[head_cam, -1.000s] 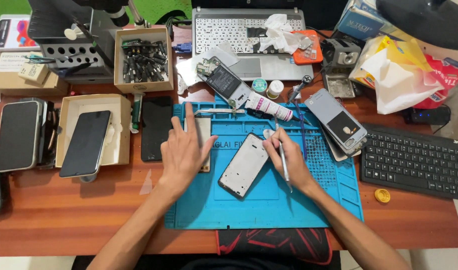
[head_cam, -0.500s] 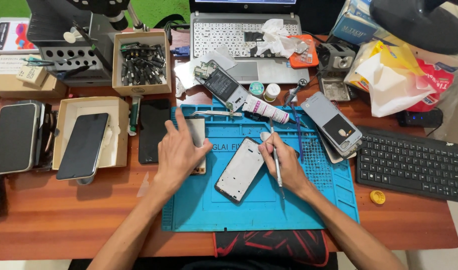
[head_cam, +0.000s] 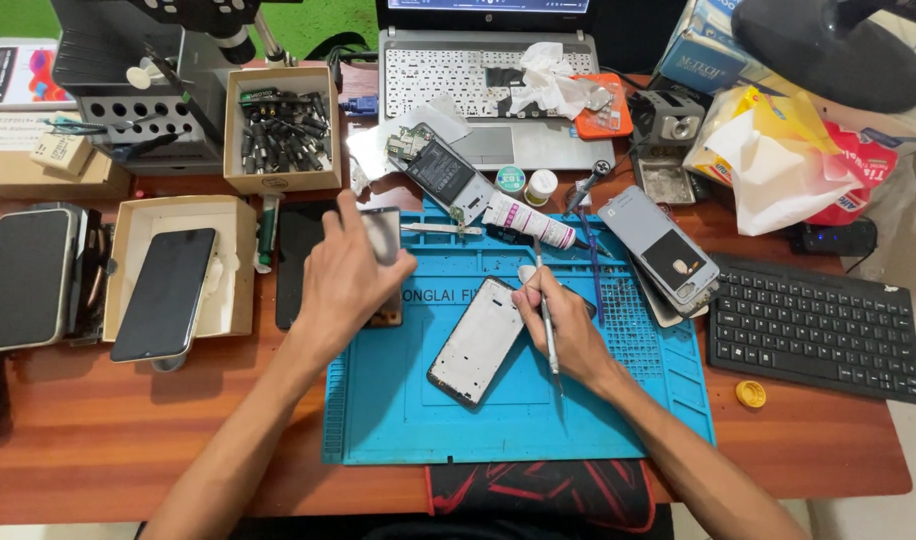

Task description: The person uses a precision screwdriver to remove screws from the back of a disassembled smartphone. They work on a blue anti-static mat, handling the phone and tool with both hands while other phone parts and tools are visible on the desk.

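A blue work mat (head_cam: 398, 420) lies on the wooden desk. On it rests a stripped phone frame (head_cam: 476, 342), tilted, its inner side up. My right hand (head_cam: 568, 330) sits just right of the frame and grips a thin metal tool (head_cam: 546, 322) like a pen, tip pointing away from me. At the mat's left edge my left hand (head_cam: 346, 285) wraps around a flat grey phone panel (head_cam: 383, 235). Its top end shows above my fingers and its lower end below them.
A second opened phone (head_cam: 443, 175) and a glue tube (head_cam: 526, 220) lie at the mat's top. Two stacked phones (head_cam: 663, 255) and a black keyboard (head_cam: 813, 325) are at right. Left are a box holding a phone (head_cam: 168, 290), a box of bits (head_cam: 281, 130) and a black slab (head_cam: 26, 278). A laptop (head_cam: 483, 80) stands behind.
My left hand slid from lying flat on the mat to its left edge and closed on the grey panel. My right hand with the tool barely shifted.
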